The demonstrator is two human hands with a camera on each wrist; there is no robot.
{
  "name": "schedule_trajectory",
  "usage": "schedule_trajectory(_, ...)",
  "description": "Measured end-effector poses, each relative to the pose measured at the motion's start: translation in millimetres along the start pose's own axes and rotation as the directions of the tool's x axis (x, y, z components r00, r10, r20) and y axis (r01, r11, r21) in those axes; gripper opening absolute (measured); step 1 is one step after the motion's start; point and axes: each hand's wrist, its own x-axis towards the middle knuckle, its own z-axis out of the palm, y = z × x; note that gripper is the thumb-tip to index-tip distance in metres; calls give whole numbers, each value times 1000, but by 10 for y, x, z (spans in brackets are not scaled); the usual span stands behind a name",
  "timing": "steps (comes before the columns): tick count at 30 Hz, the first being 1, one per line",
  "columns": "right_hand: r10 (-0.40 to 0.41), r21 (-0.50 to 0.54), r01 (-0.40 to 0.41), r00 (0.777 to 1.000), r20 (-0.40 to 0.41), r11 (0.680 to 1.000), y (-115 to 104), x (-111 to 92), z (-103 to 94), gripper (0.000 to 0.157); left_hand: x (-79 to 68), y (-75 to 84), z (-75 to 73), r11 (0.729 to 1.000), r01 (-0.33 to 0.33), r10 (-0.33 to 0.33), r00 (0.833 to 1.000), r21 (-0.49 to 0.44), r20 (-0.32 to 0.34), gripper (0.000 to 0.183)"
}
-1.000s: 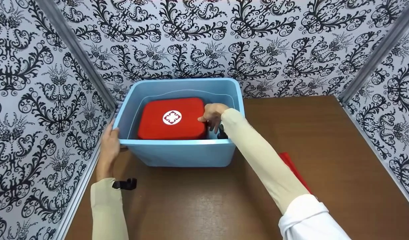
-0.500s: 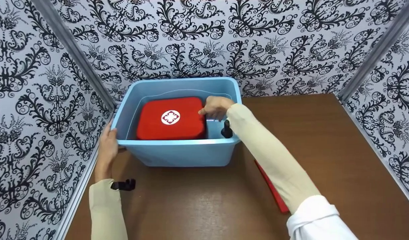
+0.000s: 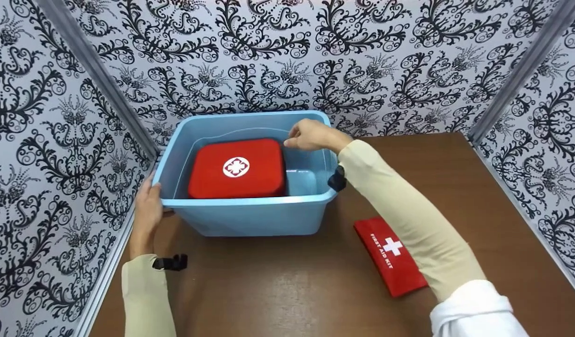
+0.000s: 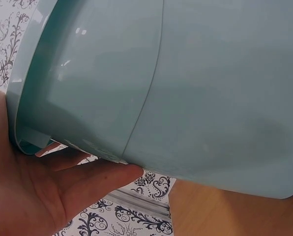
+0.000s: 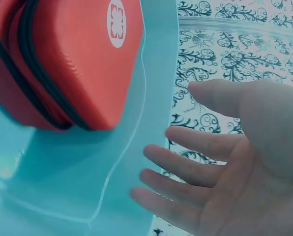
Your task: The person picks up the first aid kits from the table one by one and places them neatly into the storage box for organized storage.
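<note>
A light-blue plastic bin (image 3: pixel 250 217) stands on the table, with a red zippered first aid case (image 3: pixel 208 175) inside, its white cross emblem facing up. My left hand (image 3: pixel 147 206) holds the bin at its left rim. In the left wrist view the fingers (image 4: pixel 102 182) lie along the outer wall below the rim. Above the bin's right part hovers my right hand (image 3: pixel 315 135), holding nothing. The right wrist view shows its fingers (image 5: pixel 186 167) spread apart, away from the case (image 5: pixel 92 54).
A flat red pouch marked FIRST AID KIT (image 3: pixel 390 257) lies on the brown table (image 3: pixel 278 290) under the right forearm. Patterned wall panels (image 3: pixel 269 61) enclose the back and sides, the bin close to the back left corner.
My right hand has risen from beside the red case and moved to the right, leaving the case in the bin. The red pouch has come into fuller view. My left hand stays at the rim.
</note>
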Motion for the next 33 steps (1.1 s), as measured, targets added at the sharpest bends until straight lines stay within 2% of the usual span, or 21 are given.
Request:
schedule_trajectory(6, -71, -48, 68, 996, -62, 997, 177, -133, -15, 53, 3, -3, -2, 999, -1, 2, 1000, -36, 16, 46)
schedule_trajectory(13, -134, -204, 97, 975, -176, 974, 359, -324, 77, 62, -7, 11, -2, 999, 12, -10, 999, -38, 41, 47)
schedule_trajectory(17, -211, -294, 133, 945, -251, 947, 463, -465, 126, 63, -10, 21, -11, 999, 9, -7, 999, -37, 49, 48)
schedule_trajectory(23, -340, -404, 198, 885, -318, 893, 636, -665, 180, 62, 8, 2, -1, 1000, -21, 21, 1000, 21, -5, 47)
schedule_trajectory(27, -374, -424, 221, 870, -322, 878, 770, -795, 220, 61, 10, -3, 12, 1000, -24, 24, 1000, 13, 2, 47)
schedule_trajectory(33, -460, -434, 295, 817, -347, 851, 1022, -953, 304, 54, 5, -2, -1, 999, -34, 34, 999, 12, 17, 48)
